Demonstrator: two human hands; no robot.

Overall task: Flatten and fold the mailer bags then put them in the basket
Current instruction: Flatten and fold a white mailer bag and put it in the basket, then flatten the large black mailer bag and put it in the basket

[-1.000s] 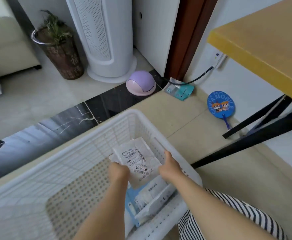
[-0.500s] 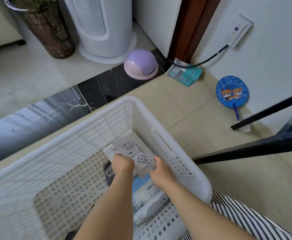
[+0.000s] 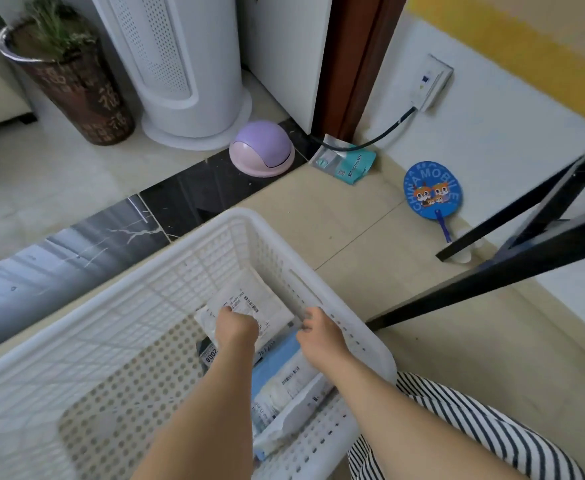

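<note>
The white perforated plastic basket (image 3: 152, 299) looks smooth and faintly glossy, holding a white crinkled plastic mailer bag (image 3: 263, 303) with a matt paper label. At upper left, the polished black marble floor strip (image 3: 194, 195) gleams beside a rough brown bark-textured planter (image 3: 76, 88).

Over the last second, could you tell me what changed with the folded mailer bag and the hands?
The folded white mailer bag went down from mid-air into the white basket, onto the bags at its near end. The right hand has let go and hangs just beside it; the left hand still rests on it, grip unclear. The basket, blue mailer bag and the floor items stayed put.
</note>
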